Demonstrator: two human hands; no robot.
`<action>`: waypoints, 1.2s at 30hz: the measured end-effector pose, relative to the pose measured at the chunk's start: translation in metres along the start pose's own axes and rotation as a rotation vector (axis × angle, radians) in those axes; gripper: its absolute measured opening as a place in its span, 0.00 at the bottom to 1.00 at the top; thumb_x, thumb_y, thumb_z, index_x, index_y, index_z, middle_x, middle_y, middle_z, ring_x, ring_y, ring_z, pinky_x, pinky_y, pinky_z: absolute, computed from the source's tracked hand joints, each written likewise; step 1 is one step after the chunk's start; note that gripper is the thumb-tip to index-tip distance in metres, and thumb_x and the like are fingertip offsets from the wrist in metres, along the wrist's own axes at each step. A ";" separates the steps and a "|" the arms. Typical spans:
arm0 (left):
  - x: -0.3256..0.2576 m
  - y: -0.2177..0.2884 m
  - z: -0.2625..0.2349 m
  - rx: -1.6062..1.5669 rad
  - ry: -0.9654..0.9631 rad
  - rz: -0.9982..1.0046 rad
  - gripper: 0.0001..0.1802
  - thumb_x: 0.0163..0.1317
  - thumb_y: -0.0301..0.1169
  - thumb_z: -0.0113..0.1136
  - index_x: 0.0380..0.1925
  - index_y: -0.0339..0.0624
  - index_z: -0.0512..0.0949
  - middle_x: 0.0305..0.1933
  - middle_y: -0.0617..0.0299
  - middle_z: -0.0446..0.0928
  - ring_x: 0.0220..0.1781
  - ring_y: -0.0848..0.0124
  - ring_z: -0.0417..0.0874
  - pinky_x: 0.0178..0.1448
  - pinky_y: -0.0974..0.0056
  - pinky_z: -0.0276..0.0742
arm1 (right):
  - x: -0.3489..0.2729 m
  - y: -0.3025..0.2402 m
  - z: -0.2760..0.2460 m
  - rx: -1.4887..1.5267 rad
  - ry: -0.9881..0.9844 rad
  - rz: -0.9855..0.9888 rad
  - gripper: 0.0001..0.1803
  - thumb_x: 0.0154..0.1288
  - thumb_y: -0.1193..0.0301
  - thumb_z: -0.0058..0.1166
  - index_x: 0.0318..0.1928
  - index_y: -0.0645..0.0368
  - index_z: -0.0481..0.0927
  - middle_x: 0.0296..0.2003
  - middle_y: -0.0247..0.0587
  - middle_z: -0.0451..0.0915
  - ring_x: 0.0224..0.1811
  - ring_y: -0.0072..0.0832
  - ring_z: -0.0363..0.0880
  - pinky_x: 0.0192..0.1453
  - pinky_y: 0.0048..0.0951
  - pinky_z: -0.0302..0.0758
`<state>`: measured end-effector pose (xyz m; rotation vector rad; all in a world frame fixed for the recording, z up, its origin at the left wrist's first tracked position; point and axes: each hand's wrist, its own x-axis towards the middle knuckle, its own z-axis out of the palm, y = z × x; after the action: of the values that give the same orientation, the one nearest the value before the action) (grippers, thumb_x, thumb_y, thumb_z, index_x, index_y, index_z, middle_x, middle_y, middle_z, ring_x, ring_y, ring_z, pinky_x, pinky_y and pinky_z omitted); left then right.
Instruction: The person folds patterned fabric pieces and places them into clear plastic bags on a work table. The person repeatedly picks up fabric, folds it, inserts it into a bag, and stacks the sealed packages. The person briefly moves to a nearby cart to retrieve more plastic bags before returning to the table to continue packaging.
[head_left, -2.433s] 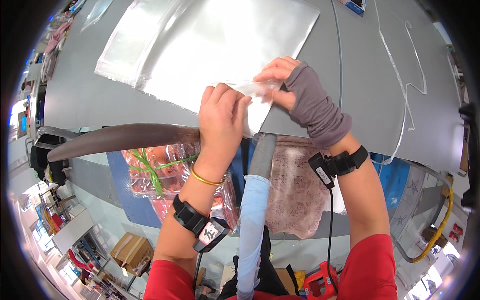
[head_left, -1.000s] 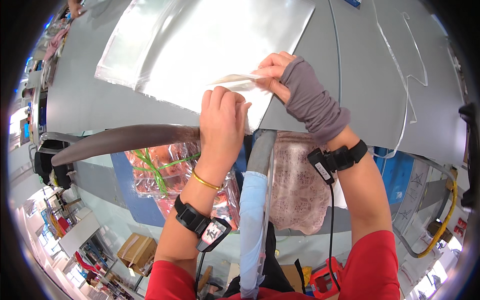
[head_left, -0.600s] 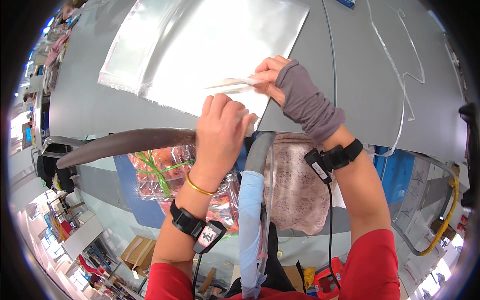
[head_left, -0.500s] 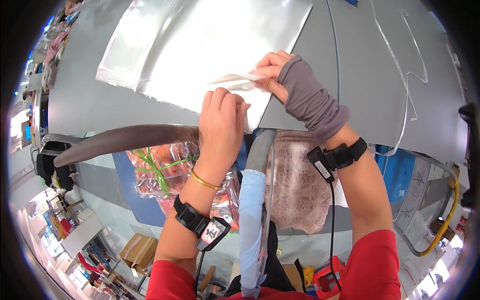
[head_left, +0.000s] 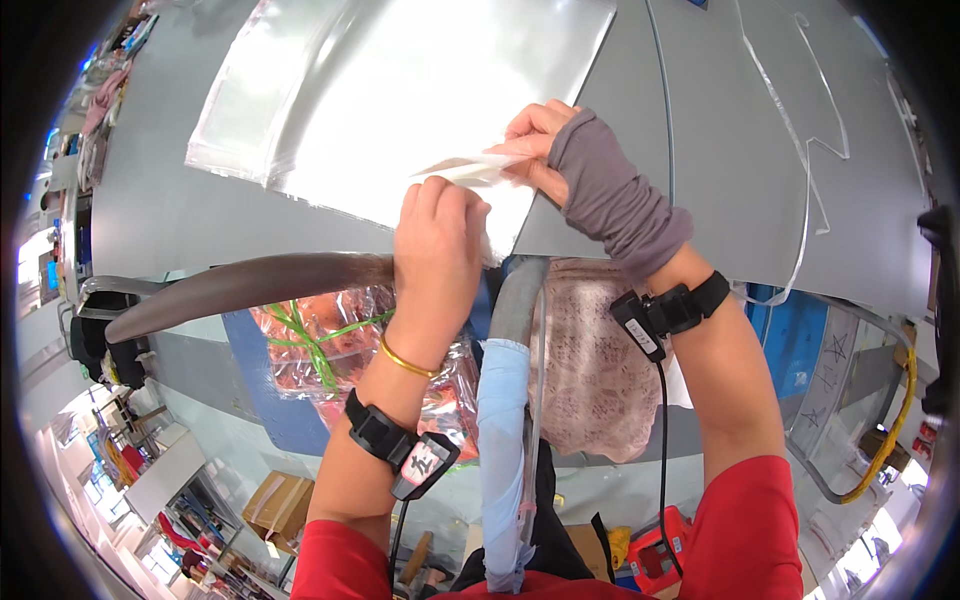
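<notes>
Both my hands hold a small folded white and clear piece (head_left: 468,170), lifted a little above the grey table (head_left: 160,200). My left hand (head_left: 437,240) pinches its near left corner with the fingers closed. My right hand (head_left: 545,155), in a grey fingerless sleeve, grips its right end. Just behind lies a stack of clear plastic bags (head_left: 400,90) flat on the table.
A lace-patterned pink garment (head_left: 590,360) hangs over the table's near edge beside a light blue cloth strip (head_left: 503,430). Packed pink items in plastic with green ties (head_left: 320,340) sit below the edge. A thin cable (head_left: 800,150) loops across the table's right side.
The small piece was lifted off the stack of bags and is now held up between both hands, which shifted only slightly.
</notes>
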<state>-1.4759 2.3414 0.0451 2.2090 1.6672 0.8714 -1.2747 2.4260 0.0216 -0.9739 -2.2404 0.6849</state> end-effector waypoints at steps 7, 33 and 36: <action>0.008 0.001 -0.006 -0.171 0.142 -0.048 0.02 0.68 0.20 0.63 0.38 0.33 0.79 0.40 0.49 0.77 0.43 0.48 0.78 0.48 0.49 0.76 | -0.002 0.001 0.000 -0.050 0.023 -0.055 0.16 0.64 0.69 0.71 0.53 0.50 0.92 0.44 0.34 0.83 0.49 0.35 0.80 0.56 0.37 0.77; -0.093 0.041 -0.091 -0.240 -0.260 -0.031 0.15 0.70 0.24 0.65 0.55 0.34 0.79 0.52 0.44 0.78 0.54 0.44 0.81 0.59 0.49 0.81 | 0.003 0.020 0.018 -0.102 0.021 0.076 0.12 0.67 0.70 0.67 0.50 0.49 0.91 0.45 0.34 0.86 0.50 0.39 0.82 0.57 0.40 0.80; -0.181 0.037 -0.145 -0.086 -0.480 -0.159 0.17 0.69 0.25 0.66 0.57 0.35 0.79 0.52 0.44 0.78 0.54 0.43 0.82 0.57 0.49 0.82 | 0.013 0.024 0.028 -0.110 0.072 0.132 0.08 0.66 0.70 0.69 0.45 0.48 0.91 0.43 0.35 0.88 0.48 0.42 0.83 0.55 0.42 0.82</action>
<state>-1.5634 2.1374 0.1228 1.9895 1.5085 0.3279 -1.2897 2.4439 -0.0093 -1.1895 -2.1843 0.5786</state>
